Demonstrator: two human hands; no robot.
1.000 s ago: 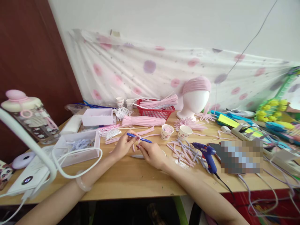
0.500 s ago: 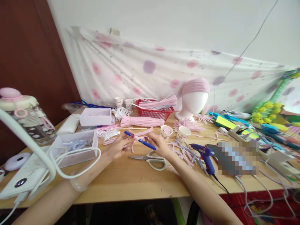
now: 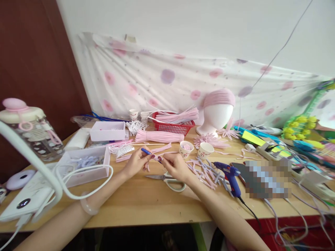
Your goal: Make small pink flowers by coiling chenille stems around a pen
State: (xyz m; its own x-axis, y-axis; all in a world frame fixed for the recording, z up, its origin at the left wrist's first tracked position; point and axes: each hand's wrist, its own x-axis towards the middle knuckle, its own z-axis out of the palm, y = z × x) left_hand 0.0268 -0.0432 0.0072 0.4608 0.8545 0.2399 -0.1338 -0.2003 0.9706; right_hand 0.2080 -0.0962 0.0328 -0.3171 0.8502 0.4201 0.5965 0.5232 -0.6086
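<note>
My left hand (image 3: 136,162) is closed on a blue pen (image 3: 145,151), whose end sticks out above the fingers. A pink pipe cleaner (image 3: 156,157) lies around the middle of the pen, between the two hands. My right hand (image 3: 175,165) pinches the pipe cleaner against the pen with thumb and fingertips; the pen's right end is hidden behind it. Just below the hands, scissors (image 3: 167,179) with pale handles lie on the wooden table (image 3: 146,205). Cut pink and grey pipe cleaner pieces (image 3: 206,172) are scattered to the right.
At the back are a pink pipe cleaner bundle (image 3: 159,136), a red basket (image 3: 180,129) and a white foam head (image 3: 217,116). Two paper cups (image 3: 206,150) stand beyond my right hand. A blue glue gun (image 3: 231,176) lies right; a white box (image 3: 85,176) and looping cable (image 3: 111,174) are left.
My right hand has moved slightly left and closer to my left hand. The pen's right end, visible before, is now covered, and the pen has turned in the fingers.
</note>
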